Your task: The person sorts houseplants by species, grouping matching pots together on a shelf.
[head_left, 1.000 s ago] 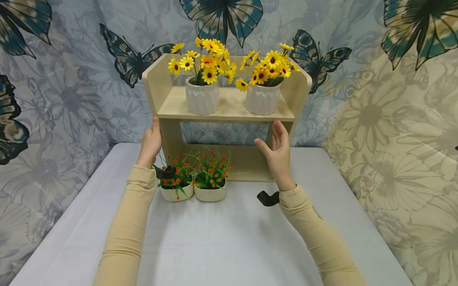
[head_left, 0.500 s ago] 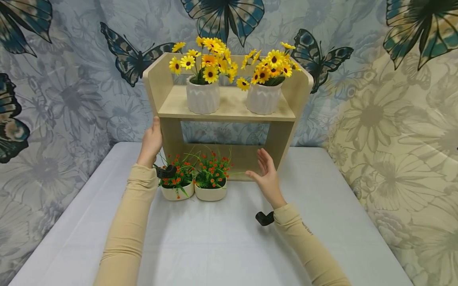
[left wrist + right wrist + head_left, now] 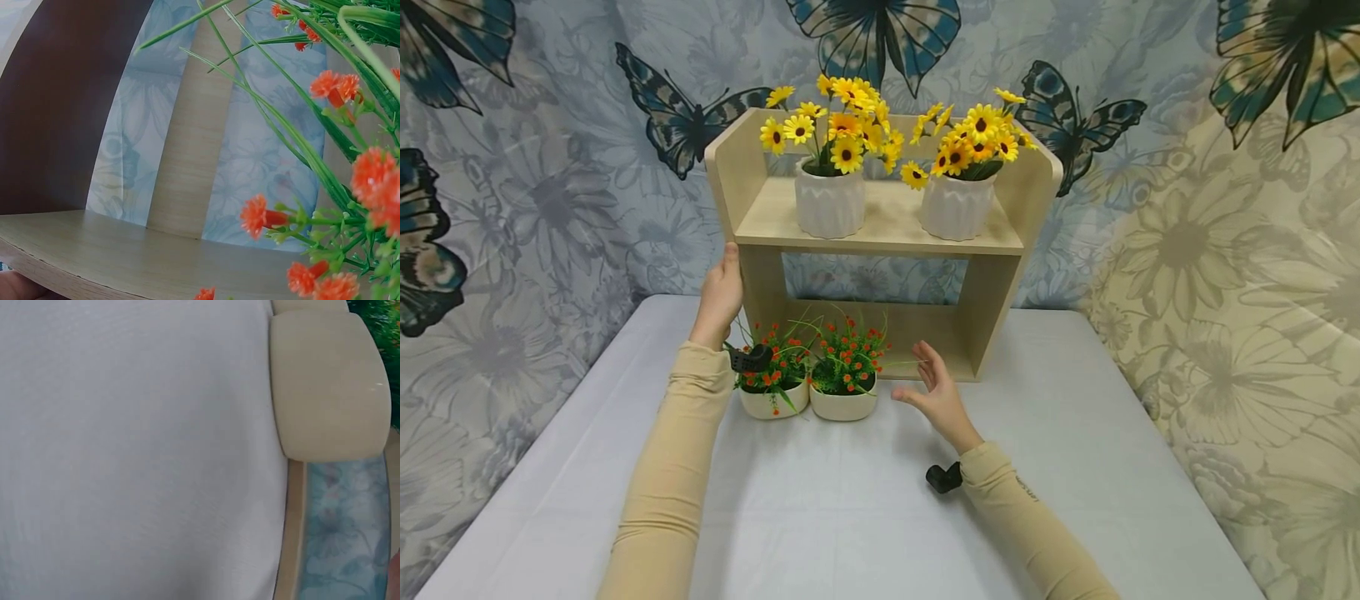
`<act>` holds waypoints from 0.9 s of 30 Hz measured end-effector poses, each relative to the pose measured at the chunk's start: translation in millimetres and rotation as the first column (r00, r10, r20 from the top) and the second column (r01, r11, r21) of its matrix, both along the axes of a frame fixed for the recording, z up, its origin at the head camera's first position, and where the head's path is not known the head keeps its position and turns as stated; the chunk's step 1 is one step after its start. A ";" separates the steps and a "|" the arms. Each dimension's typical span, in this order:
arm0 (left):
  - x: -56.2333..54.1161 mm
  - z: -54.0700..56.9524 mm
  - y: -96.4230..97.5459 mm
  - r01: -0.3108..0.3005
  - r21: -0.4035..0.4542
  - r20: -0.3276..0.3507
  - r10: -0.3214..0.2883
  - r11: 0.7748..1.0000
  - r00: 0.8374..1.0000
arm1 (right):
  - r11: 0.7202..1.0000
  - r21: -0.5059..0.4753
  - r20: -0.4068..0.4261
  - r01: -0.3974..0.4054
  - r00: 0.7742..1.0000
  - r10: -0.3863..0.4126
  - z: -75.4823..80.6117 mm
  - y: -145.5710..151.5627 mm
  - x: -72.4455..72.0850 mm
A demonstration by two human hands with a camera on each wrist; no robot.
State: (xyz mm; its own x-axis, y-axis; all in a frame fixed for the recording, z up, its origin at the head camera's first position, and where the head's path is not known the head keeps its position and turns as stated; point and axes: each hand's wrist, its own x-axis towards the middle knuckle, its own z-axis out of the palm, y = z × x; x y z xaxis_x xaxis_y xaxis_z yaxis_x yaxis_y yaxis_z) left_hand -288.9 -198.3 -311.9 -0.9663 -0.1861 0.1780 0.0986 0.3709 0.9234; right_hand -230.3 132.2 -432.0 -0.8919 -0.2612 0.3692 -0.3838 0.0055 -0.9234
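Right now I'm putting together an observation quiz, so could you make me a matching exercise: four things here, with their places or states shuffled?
1. Left hand
2. Right hand
3. White pots
4. Cream pots

A. Standing on the white tablecloth
B. Touching the side panel
C. On the upper board
D. Fingers spread, holding nothing

Pairs: 1-B, 2-D, 3-C, 4-A.

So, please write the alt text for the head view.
A person's left hand rests against the left side of a pale wooden two-level shelf, while the right hand hovers beside two rounded cream pots of red flowers on white cloth in front. Two white pots of yellow flowers stand on the upper level.
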 end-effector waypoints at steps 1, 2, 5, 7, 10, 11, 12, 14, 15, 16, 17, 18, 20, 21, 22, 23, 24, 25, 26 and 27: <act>0.0 0.2 0.0 0.000 -0.002 -0.001 0.000 1.000 1.000 | 1.000 0.006 0.012 -0.010 1.000 0.010 -1.8 -0.4 -0.1; 0.0 0.1 -0.1 -0.002 -0.005 -0.001 0.002 1.000 1.000 | 1.000 0.014 0.025 -0.018 1.000 0.017 -3.4 -1.1 -0.4; -0.2 -0.3 0.0 -0.006 -0.009 -0.002 0.006 1.000 1.000 | 0.998 0.044 0.058 -0.035 0.998 0.032 -5.5 -4.2 -0.1; -0.5 -0.8 0.3 -0.013 -0.007 -0.005 0.013 1.000 1.000 | 0.997 0.055 0.078 -0.048 0.996 0.044 -6.3 -6.7 0.0; -1.6 -1.5 0.6 -0.012 -0.003 -0.010 0.012 1.000 1.000 | 0.995 0.075 0.111 -0.070 0.992 0.062 -6.7 -11.0 0.1; -1.8 -1.8 0.8 -0.011 -0.005 -0.012 0.011 1.000 1.000 | 0.993 0.086 0.123 -0.078 0.990 0.067 -6.9 -12.3 0.0; -1.9 -2.1 0.9 -0.009 -0.004 -0.012 0.009 1.000 1.000 | 0.991 0.098 0.134 -0.087 0.988 0.073 -6.9 -13.8 -0.2; -2.3 -2.5 0.8 -0.006 -0.003 -0.009 0.006 1.000 1.000 | 0.986 0.126 0.154 -0.106 0.984 0.086 -7.4 -16.5 -1.2; -2.2 -2.7 0.7 -0.004 -0.001 -0.007 0.004 1.000 1.000 | 0.983 0.138 0.163 -0.117 0.982 0.094 -8.0 -17.9 -2.1; -2.1 -2.8 0.7 -0.004 0.001 -0.003 0.004 1.000 1.000 | 0.981 0.149 0.168 -0.128 0.980 0.103 -9.4 -19.1 -3.7; -2.0 -2.9 0.7 -0.004 0.003 0.000 0.004 1.000 1.000 | 0.977 0.162 0.170 -0.138 0.979 0.110 -10.2 -20.3 -4.8; -2.0 -2.9 0.6 -0.005 0.006 0.003 0.005 1.000 1.000 | 0.974 0.174 0.172 -0.146 0.978 0.116 -11.5 -21.5 -6.2; -1.8 -2.8 0.4 -0.003 0.013 0.008 0.003 1.000 1.000 | 0.968 0.195 0.178 -0.158 0.976 0.123 -17.0 -23.5 -10.2; -1.6 -2.6 0.4 -0.002 0.016 0.012 0.001 1.000 1.000 | 0.965 0.210 0.189 -0.155 0.975 0.115 -20.8 -24.5 -12.8; -1.3 -2.4 0.4 -0.001 0.017 0.016 0.001 1.000 1.000 | 0.963 0.223 0.195 -0.153 0.975 0.110 -24.6 -25.5 -15.5; -1.1 -2.2 0.3 0.000 0.019 0.018 0.000 1.000 1.000 | 0.960 0.233 0.201 -0.153 0.974 0.106 -28.1 -26.5 -17.7; -0.9 -1.9 0.3 0.001 0.019 0.020 -0.001 1.000 1.000 | 0.959 0.241 0.212 -0.150 0.972 0.099 -31.8 -27.6 -19.9; -0.6 -1.5 0.3 0.002 0.020 0.021 -0.002 1.000 1.000 | 0.956 0.253 0.223 -0.147 0.971 0.090 -35.1 -28.8 -22.0; -0.3 -1.2 0.1 0.001 0.019 0.022 -0.001 1.000 1.000 | 0.953 0.266 0.235 -0.143 0.969 0.080 -38.2 -30.2 -24.2; -0.1 -0.9 0.0 0.000 0.019 0.023 -0.001 1.000 1.000 | 0.951 0.275 0.245 -0.142 0.967 0.074 -38.8 -31.5 -24.6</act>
